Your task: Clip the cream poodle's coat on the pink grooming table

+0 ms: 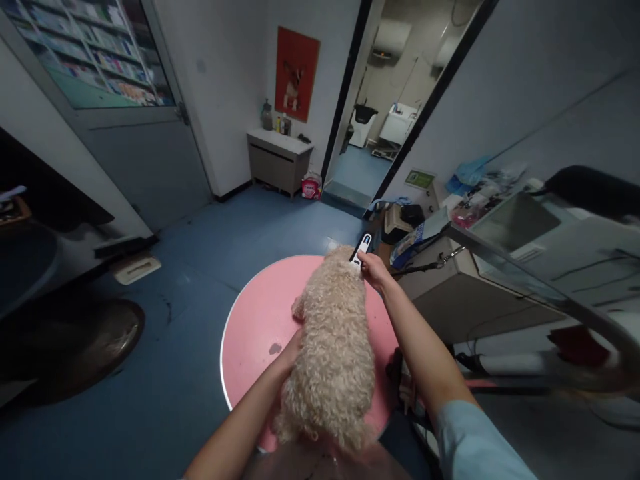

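A curly cream-coated dog [335,327] stands on a round pink table [255,313], its back toward me and its head end farthest away. My right hand [374,268] is closed around a white and black hair clipper [363,248], beside the dog's front end. Against the dog's left flank rests my left hand [295,348]; its fingers are hidden by the coat and body. A dark tuft [275,348] lies on the pink surface near that hand.
A counter [440,280] with a metal rail and a dark strap with a clip [440,261] stands close on the right. At the back are a small cabinet [280,160] and an open doorway. A closed grey door [150,160] is at the left.
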`<state>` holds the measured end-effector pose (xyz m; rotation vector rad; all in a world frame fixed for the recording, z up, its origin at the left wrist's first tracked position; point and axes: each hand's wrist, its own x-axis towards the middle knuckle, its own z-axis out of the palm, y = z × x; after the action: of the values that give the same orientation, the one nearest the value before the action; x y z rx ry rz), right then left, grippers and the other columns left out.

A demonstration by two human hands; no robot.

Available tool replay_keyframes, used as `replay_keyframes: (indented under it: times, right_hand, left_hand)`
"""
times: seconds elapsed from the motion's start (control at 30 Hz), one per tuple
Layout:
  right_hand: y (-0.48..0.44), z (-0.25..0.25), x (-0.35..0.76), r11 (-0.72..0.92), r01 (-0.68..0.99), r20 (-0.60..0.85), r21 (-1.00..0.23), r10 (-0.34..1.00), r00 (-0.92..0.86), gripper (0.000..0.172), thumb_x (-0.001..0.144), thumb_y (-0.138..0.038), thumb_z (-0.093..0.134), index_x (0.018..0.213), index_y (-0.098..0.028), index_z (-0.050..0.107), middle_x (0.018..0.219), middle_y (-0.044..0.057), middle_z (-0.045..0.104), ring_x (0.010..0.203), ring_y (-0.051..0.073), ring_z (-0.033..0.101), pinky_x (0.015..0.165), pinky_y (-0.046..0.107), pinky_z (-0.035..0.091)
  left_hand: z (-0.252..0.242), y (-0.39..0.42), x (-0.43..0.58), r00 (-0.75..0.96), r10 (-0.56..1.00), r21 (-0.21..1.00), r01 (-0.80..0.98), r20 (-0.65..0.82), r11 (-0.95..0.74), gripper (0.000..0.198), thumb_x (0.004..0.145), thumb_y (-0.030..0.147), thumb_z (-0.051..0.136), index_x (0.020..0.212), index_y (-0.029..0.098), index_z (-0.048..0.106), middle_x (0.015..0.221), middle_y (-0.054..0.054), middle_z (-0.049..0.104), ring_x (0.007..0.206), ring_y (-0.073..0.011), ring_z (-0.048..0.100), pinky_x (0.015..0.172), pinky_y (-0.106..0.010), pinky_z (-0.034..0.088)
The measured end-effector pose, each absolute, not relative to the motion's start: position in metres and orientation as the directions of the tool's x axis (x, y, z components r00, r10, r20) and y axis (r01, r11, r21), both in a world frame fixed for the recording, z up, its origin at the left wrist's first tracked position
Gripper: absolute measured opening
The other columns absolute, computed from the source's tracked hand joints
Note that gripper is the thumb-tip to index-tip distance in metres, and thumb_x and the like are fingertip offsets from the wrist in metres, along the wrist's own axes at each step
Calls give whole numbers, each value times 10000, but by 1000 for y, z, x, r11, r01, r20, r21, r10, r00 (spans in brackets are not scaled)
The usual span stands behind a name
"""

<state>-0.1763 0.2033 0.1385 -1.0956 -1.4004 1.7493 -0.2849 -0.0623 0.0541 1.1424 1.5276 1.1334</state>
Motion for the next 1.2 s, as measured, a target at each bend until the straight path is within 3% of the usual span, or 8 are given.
replay_keyframes:
  times: [0.13,0.23,0.37,0.5,0.6,0.73,0.97,1.2]
  right_hand:
    - [197,141,-174,-315,31,-289,-949,821,-492,420,573,-499,827,658,-197,547,441,-54,510,399,94,452,399,219,362]
    - [186,146,-168,-273,-33,-221,-961,839,-497,395,611,-494,800,751,-195,583,562,-16,621,509,137,574,483,245,453]
    - [176,158,-155,-89,-128,-6,-988,843,-538,536,582,-505,827,966,-209,598,775,15,703,740,195,678,635,290,532]
    - [189,161,-154,11,-175,89,-985,893,-442,561,600,-595,793,952,-228,554,764,5,692,766,202,690,619,293,546]
    - [208,159,-160,-50,-216,13,-975,959,-282,496,733,-694,627,872,-236,496,669,-15,657,612,174,667,515,278,526]
    - [221,156,-168,-140,-205,-90,-969,968,-233,342,817,-544,602,836,-232,463,663,-28,654,519,136,622,444,251,502]
    - [221,157,-171,-102,-135,-70,-986,972,-223,155,739,-252,624,814,-219,492,695,-36,651,514,108,590,461,225,504]
    - [228,155,-185,-135,-45,-113,-990,940,-323,204,686,-232,692,816,-206,537,685,-31,639,591,122,602,557,246,522]
  left_hand:
    - [54,-50,-301,-399,906,981,68,-140,182,377,824,456,513,962,146,675,1015,-114,697,984,-280,632,962,-462,500]
    - [96,-18,-314,-678,730,968,232,89,97,339,843,379,493,1045,146,634,1102,-119,662,1058,-228,610,988,-403,479]
    - [160,31,-306,-370,859,860,490,354,-143,374,854,319,526,1190,170,600,1286,-108,606,1238,-221,528,1105,-381,388]
    - [170,36,-277,18,967,730,652,254,-204,393,816,298,575,1182,160,618,1303,-125,602,1222,-270,544,1067,-413,429]
    - [157,17,-262,6,974,645,748,228,-156,319,849,301,548,1099,140,664,1332,-154,574,1269,-299,502,1109,-449,384]
    - [154,-1,-255,-38,967,619,774,251,-130,300,868,274,536,1086,118,672,1364,-168,545,1292,-293,484,1135,-413,364]
    - [160,-8,-257,-89,958,627,771,273,-107,261,882,265,535,1055,134,680,1343,-158,561,1265,-284,516,1090,-418,426]
    - [157,-14,-253,-134,943,606,791,303,-82,257,899,265,530,1035,121,694,1301,-151,583,1201,-279,550,1066,-399,444]
